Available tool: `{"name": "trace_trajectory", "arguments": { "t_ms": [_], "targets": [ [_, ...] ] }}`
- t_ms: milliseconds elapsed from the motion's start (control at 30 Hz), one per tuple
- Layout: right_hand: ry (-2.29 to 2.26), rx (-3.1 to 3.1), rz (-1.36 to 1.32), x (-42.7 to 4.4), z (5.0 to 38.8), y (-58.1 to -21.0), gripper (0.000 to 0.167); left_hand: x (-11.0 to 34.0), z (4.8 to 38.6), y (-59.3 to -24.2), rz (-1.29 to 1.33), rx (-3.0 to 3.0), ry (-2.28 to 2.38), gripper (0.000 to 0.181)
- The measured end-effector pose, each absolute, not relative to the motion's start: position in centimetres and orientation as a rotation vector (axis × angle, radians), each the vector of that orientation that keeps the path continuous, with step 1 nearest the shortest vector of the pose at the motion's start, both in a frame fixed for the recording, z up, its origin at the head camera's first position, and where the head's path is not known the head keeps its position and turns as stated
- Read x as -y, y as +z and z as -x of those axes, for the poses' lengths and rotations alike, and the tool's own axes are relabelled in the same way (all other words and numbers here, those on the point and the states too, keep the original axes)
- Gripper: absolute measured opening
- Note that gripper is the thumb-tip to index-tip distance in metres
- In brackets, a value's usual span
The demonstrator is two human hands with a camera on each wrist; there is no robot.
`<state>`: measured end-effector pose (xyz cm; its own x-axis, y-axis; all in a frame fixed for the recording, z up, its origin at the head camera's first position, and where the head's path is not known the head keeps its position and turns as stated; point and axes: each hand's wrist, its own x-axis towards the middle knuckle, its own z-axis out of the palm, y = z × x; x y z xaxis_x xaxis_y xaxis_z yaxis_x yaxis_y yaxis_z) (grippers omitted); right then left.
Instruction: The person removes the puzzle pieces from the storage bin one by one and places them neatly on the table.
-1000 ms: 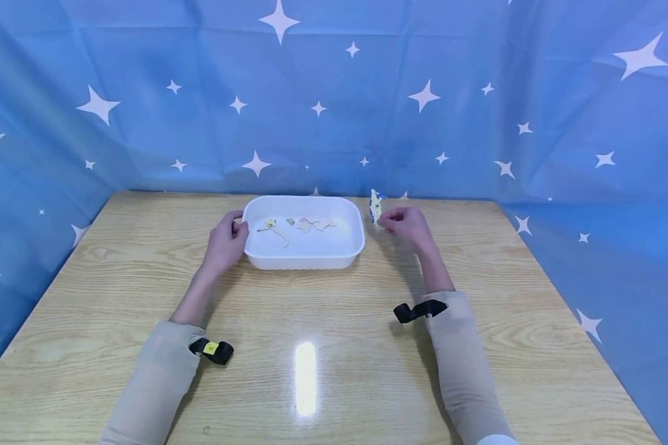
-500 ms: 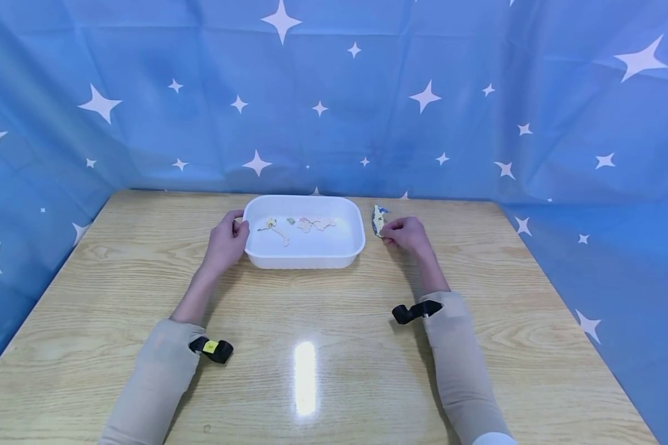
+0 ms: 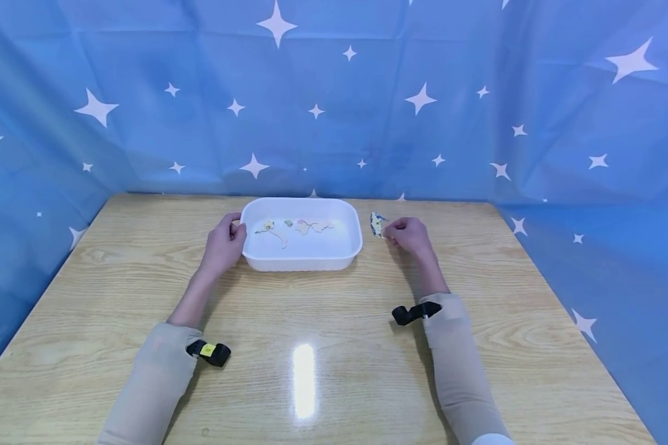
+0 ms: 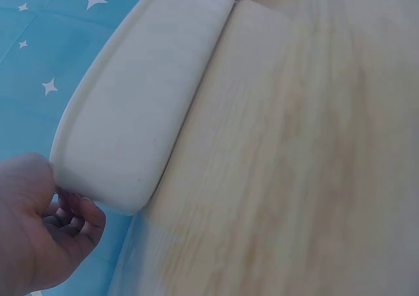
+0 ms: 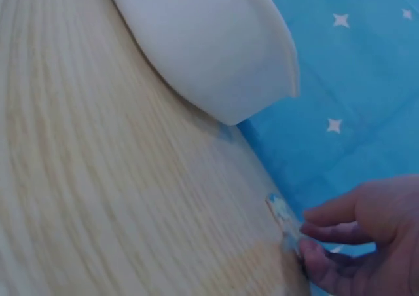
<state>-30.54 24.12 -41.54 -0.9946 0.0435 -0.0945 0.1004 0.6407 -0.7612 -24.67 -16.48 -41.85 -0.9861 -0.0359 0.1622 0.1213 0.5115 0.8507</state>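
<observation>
My left hand (image 3: 225, 242) grips the left end of a white plastic tub (image 3: 300, 263). In the left wrist view its thumb lies at the rim, with the fingers curled beneath. To the right of the tub, my right hand (image 3: 407, 235) pinches the near edge of a small, thin, irregular blue-and-cream piece (image 3: 376, 224). This piece (image 5: 281, 212) lies low at the tabletop in the right wrist view, apart from the tub; the fingertips partly hide its edge. Inside the tub lie several small flat scraps, including a yellowish one (image 3: 269, 226) and pale pink ones (image 3: 303, 227).
The wood-grain table (image 3: 345, 321) carries the tub near its back edge. Behind it hangs a blue curtain (image 3: 312, 142) with white stars. Black wrist cameras sit on the left sleeve (image 3: 214, 354) and the right sleeve (image 3: 403, 315).
My right hand has lowered the blue-and-cream piece from upright to nearly flat at the tabletop, moving slightly nearer to me. The left hand and the tub have stayed in place.
</observation>
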Motion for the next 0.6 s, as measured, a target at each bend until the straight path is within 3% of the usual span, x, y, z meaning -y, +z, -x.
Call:
{"name": "trace_trajectory", "arguments": {
  "t_ms": [600],
  "targets": [
    [-1.528,-2.843,0.106,-21.1,29.9,-37.8,0.027,16.6,24.7,-42.1,0.109,2.584,-1.497,0.045]
  ]
}}
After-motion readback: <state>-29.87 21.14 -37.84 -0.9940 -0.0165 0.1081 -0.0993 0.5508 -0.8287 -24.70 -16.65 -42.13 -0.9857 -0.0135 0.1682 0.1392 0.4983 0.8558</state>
